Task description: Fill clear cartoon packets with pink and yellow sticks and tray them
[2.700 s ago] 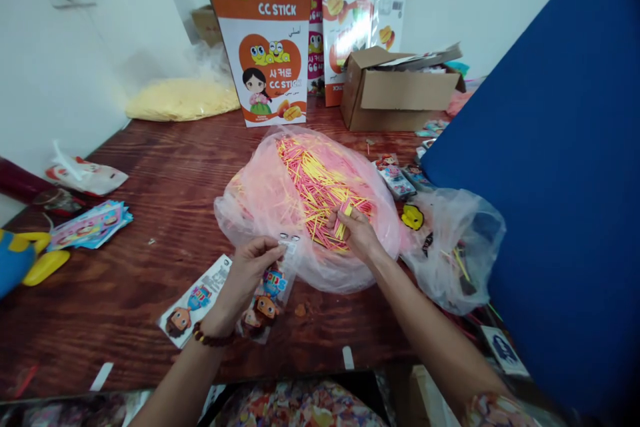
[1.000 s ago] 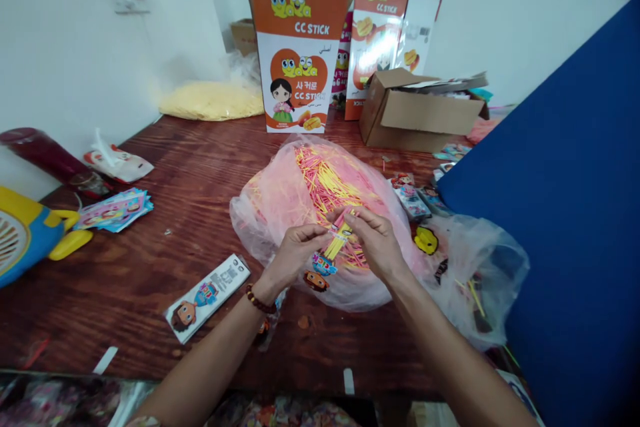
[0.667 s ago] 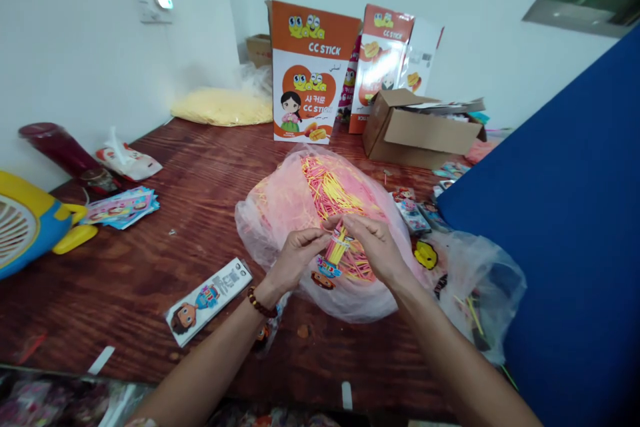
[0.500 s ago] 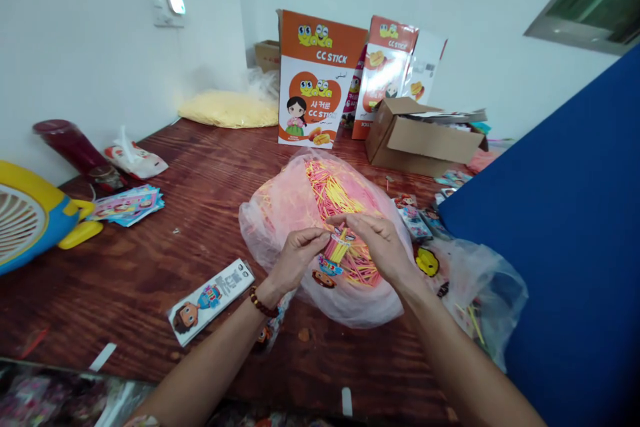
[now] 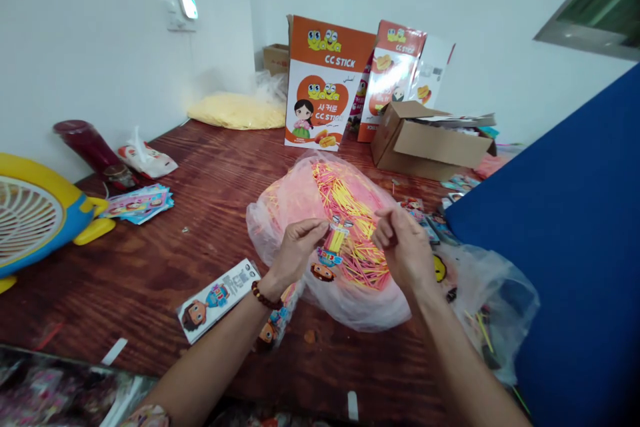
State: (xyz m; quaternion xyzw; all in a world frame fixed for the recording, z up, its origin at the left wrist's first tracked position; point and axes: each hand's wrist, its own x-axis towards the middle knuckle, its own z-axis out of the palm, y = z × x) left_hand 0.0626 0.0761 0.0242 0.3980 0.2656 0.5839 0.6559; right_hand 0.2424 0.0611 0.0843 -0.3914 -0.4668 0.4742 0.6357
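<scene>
My left hand (image 5: 301,247), with a beaded bracelet at the wrist, pinches the upper left edge of a small clear packet (image 5: 329,255) printed with a cartoon face. Yellow and pink sticks show inside the packet. To its right, apart from it, my right hand (image 5: 406,245) has its fingers curled inward; what they hold, if anything, is hidden. Below both hands lies a large clear bag (image 5: 280,203) full of thin pink and yellow sticks (image 5: 345,195). A stack of flat printed packets (image 5: 219,299) lies left of my left forearm, and more packets (image 5: 280,320) lie beside that forearm.
Upright CC Stick boxes (image 5: 320,80) and an open cardboard box (image 5: 425,147) stand behind. A yellow-blue fan (image 5: 45,213), dark red bottle (image 5: 95,150) and tissue pack (image 5: 147,159) are left. A blue panel (image 5: 575,233) borders the right, with another clear bag (image 5: 505,293) beside it.
My right hand has moved off the packet's top toward the right, its fingers now curled. My left hand still holds the packet. The view has shifted slightly left.
</scene>
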